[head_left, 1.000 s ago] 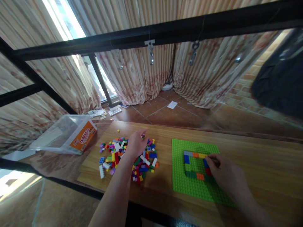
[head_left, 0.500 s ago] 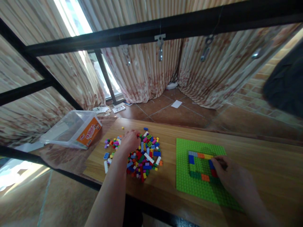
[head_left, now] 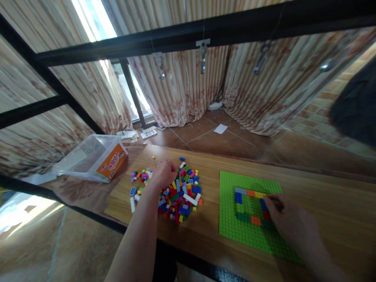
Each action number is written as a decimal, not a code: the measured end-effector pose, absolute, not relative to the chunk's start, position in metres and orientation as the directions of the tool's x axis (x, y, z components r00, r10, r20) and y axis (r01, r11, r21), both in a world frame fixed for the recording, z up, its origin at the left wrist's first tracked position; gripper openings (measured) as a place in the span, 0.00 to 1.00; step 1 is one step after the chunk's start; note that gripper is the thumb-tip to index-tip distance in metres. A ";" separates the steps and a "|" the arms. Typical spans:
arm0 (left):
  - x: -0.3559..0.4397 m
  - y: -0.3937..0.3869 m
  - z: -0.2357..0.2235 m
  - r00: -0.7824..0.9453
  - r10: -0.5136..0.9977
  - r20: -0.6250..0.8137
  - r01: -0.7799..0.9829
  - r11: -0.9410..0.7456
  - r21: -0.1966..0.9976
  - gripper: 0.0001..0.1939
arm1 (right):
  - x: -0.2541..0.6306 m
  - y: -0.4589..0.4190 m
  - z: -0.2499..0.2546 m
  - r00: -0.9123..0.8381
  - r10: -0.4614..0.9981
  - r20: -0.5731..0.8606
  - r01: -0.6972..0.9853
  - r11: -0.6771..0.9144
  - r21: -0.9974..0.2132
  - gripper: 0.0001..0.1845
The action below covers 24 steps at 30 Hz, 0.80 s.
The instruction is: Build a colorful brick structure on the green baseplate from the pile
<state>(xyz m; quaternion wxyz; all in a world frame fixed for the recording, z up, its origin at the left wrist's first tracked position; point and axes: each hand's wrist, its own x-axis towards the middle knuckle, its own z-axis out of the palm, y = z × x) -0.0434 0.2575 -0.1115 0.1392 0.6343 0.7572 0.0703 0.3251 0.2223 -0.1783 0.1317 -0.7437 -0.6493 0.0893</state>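
My left hand (head_left: 163,175) is over the far left part of a loose pile of colourful toy bricks (head_left: 175,198), its fingers curled down. Whatever lies between those fingertips is hidden. To the right, a green baseplate (head_left: 227,223) carries a low rectangular outline of bricks, with an orange brick (head_left: 255,220) in its near side and a blue brick (head_left: 239,197) at its left. My right hand (head_left: 283,211) is at the outline's far right corner, thumb and fingers pinched together beside a yellow brick (head_left: 259,194). Its fingers hide what they hold, if anything.
A clear plastic box (head_left: 96,156) with an orange label stands left of the wooden board (head_left: 205,239). A single blue brick (head_left: 182,158) and a small yellow brick (head_left: 153,157) lie beyond the pile. A black metal bar (head_left: 176,43) with hanging clips crosses in front.
My left hand has shifted left across the pile, uncovering its right part and the blue brick beyond. My right hand stays at the outline's corner. The view has turned slightly left.
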 end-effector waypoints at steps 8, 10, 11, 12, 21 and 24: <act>-0.048 0.259 -0.112 -0.246 0.965 -0.087 0.907 0.261 0.330 0.14 | 0.330 0.223 -0.184 0.126 0.991 0.037 0.940 -0.108 -0.322 0.22; -0.058 0.258 -0.113 -0.332 0.942 -0.045 0.885 0.327 0.332 0.16 | 0.332 0.223 -0.185 0.116 0.992 0.050 0.944 -0.094 -0.317 0.22; -0.065 0.258 -0.113 -0.374 0.927 -0.026 0.873 0.361 0.327 0.18 | 0.333 0.222 -0.186 0.110 0.992 0.062 0.946 -0.086 -0.311 0.22; -0.072 0.257 -0.113 -0.411 0.911 -0.013 0.862 0.394 0.319 0.18 | 0.333 0.222 -0.186 0.105 0.992 0.073 0.948 -0.078 -0.307 0.22; -0.115 0.242 -0.116 -0.493 0.864 -0.104 0.811 0.500 0.305 0.18 | 0.339 0.226 -0.191 0.107 0.994 0.023 0.948 -0.095 -0.304 0.25; -0.114 0.243 -0.117 -0.495 0.860 -0.123 0.810 0.508 0.293 0.18 | 0.341 0.227 -0.194 0.127 0.992 0.025 0.943 -0.112 -0.312 0.24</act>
